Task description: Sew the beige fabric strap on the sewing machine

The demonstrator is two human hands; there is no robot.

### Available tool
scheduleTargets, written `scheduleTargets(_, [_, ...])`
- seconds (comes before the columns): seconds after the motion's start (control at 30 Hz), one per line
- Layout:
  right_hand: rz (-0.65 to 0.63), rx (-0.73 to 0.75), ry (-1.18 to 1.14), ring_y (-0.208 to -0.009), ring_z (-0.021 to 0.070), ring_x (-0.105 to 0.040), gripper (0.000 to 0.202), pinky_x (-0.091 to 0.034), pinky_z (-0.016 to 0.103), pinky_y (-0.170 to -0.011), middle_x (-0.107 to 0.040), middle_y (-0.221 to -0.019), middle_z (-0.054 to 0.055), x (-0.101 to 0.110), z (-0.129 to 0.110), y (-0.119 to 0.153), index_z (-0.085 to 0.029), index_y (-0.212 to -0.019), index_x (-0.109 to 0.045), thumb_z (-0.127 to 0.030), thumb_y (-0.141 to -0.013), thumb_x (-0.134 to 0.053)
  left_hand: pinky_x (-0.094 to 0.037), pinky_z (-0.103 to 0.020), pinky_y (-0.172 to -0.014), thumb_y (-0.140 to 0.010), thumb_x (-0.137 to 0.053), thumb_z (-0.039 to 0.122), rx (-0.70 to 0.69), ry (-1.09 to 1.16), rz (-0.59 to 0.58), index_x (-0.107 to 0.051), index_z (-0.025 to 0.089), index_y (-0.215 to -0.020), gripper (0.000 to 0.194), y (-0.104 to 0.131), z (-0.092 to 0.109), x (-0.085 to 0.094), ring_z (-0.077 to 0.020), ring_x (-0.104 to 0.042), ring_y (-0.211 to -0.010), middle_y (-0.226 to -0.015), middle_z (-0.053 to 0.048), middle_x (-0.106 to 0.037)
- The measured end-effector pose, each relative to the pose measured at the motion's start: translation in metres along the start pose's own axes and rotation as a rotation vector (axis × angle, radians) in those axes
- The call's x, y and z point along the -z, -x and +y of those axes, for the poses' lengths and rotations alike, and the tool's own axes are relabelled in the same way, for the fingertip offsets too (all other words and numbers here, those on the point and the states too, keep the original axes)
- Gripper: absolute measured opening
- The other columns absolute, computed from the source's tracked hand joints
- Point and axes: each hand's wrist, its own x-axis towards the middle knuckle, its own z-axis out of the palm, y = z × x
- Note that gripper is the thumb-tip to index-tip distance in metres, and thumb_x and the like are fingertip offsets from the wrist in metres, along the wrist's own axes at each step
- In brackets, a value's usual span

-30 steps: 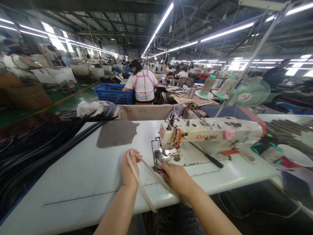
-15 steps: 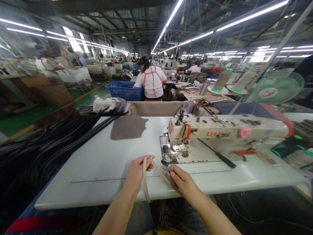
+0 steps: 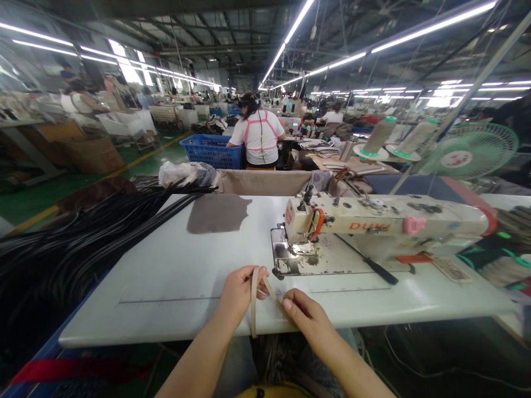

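Observation:
A narrow beige strap (image 3: 254,298) is looped between my two hands at the front edge of the white sewing table (image 3: 174,276). My left hand (image 3: 238,290) pinches the top of the loop, with one end hanging down over the table edge. My right hand (image 3: 305,315) grips the strap's other side, a short way to the right. Both hands sit just in front of the cream sewing machine (image 3: 373,221), near its needle plate (image 3: 290,257).
A big pile of black straps (image 3: 70,249) covers the table's left side. A grey fabric piece (image 3: 218,213) lies at the back. Thread cones (image 3: 379,135) and a green fan (image 3: 468,149) stand behind the machine. A person in a white shirt (image 3: 258,138) sits ahead beside a blue crate (image 3: 211,150).
Both hands have drawn the strap back from the needle plate toward the table's front edge and come closer together, so the loop is shorter. The view has shifted back slightly.

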Motion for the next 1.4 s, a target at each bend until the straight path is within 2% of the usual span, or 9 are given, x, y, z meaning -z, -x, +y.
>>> scheduleTargets(0.1, [-0.003, 0.016, 0.010, -0.067, 0.0174, -0.040, 0.056, -0.030, 0.031, -0.062, -0.039, -0.068, -0.005, 0.003, 0.000, 0.002, -0.024, -0.080, -0.055, -0.075, -0.097, -0.040, -0.059, -0.028, -0.048, -0.069, -0.080, 0.071, 0.001, -0.016, -0.002, -0.077, 0.014, -0.079, 0.058, 0.000, 0.001, -0.001, -0.0221, -0.072, -0.059, -0.068, -0.010, -0.075])
scheduleTargets(0.4, [-0.008, 0.049, 0.109, -0.068, 0.0186, -0.042, 0.046, -0.032, 0.031, -0.064, -0.041, -0.070, -0.005, -0.001, -0.003, 0.001, -0.025, -0.080, -0.047, -0.065, -0.101, -0.039, -0.057, -0.027, -0.045, -0.066, -0.080, 0.071, 0.044, -0.015, -0.027, -0.074, 0.014, -0.076, 0.059, 0.005, 0.005, -0.006, -0.0220, -0.072, -0.055, -0.063, -0.008, -0.072])
scheduleTargets(0.63, [0.059, 0.249, 0.542, -0.075, 0.0225, -0.053, 0.027, -0.033, 0.034, -0.068, -0.059, -0.081, 0.001, 0.001, -0.012, 0.008, -0.026, -0.090, -0.050, -0.042, -0.107, -0.037, -0.056, -0.026, -0.044, -0.069, -0.082, 0.067, 0.046, 0.020, -0.036, -0.072, 0.014, -0.073, 0.054, 0.006, 0.004, -0.006, -0.0204, -0.070, -0.053, -0.061, -0.007, -0.069])
scheduleTargets(0.8, [0.054, 0.144, 0.142, -0.067, 0.0192, -0.044, 0.043, -0.034, 0.032, -0.065, -0.043, -0.070, -0.004, 0.003, -0.004, 0.004, -0.026, -0.078, -0.048, -0.059, -0.105, -0.040, -0.056, -0.027, -0.046, -0.068, -0.082, 0.069, 0.051, 0.026, -0.085, -0.074, 0.014, -0.075, 0.056, 0.006, 0.005, -0.006, -0.0207, -0.070, -0.054, -0.061, -0.008, -0.070])
scheduleTargets(0.93, [0.056, 0.101, -0.010, -0.059, 0.0169, -0.038, 0.049, -0.034, 0.030, -0.057, -0.036, -0.065, -0.007, 0.004, 0.000, 0.001, -0.026, -0.088, -0.050, -0.066, -0.105, -0.028, -0.057, -0.028, -0.047, -0.069, -0.081, 0.069, 0.035, 0.017, -0.083, -0.076, 0.014, -0.078, 0.056, 0.007, 0.006, -0.005, -0.0223, -0.071, -0.056, -0.062, -0.010, -0.072])
scheduleTargets(1.07, [0.074, 0.105, -0.041, -0.062, 0.0171, -0.043, 0.046, -0.037, 0.030, -0.060, -0.043, -0.067, -0.006, 0.004, 0.004, -0.002, -0.025, -0.095, -0.053, -0.068, -0.102, -0.038, -0.057, -0.029, -0.047, -0.067, -0.083, 0.068, 0.038, -0.023, -0.067, -0.077, 0.014, -0.077, 0.055, 0.007, 0.007, -0.005, -0.0231, -0.072, -0.058, -0.062, -0.010, -0.072])
scheduleTargets(1.17, [0.105, 0.135, -0.017, -0.072, 0.0185, -0.045, 0.044, -0.038, 0.031, -0.068, -0.047, -0.077, -0.004, 0.007, 0.002, -0.002, -0.024, -0.095, -0.057, -0.068, -0.098, -0.050, -0.052, -0.026, -0.046, -0.069, -0.082, 0.069, 0.008, -0.023, -0.064, -0.078, 0.014, -0.078, 0.056, 0.008, 0.006, -0.005, -0.0187, -0.066, -0.052, -0.058, -0.007, -0.069])
scheduleTargets(1.3, [0.117, 0.166, 0.028, -0.076, 0.0196, -0.047, 0.043, -0.039, 0.032, -0.072, -0.050, -0.080, -0.003, 0.012, -0.004, 0.001, -0.025, -0.094, -0.058, -0.065, -0.102, -0.044, -0.039, -0.022, -0.043, -0.076, -0.080, 0.067, -0.022, 0.100, -0.092, -0.080, 0.013, -0.091, 0.056, 0.009, 0.002, -0.005, -0.0101, -0.048, -0.042, -0.049, 0.000, -0.058])
scheduleTargets(1.4, [0.111, 0.171, 0.058, -0.073, 0.0189, -0.047, 0.041, -0.039, 0.031, -0.068, -0.048, -0.077, -0.003, 0.013, -0.006, 0.004, -0.025, -0.092, -0.056, -0.062, -0.104, -0.042, -0.039, -0.021, -0.049, -0.074, -0.086, 0.060, -0.028, 0.285, -0.108, -0.079, 0.014, -0.087, 0.049, 0.009, 0.001, -0.006, -0.0094, -0.049, -0.051, -0.056, 0.000, -0.058])
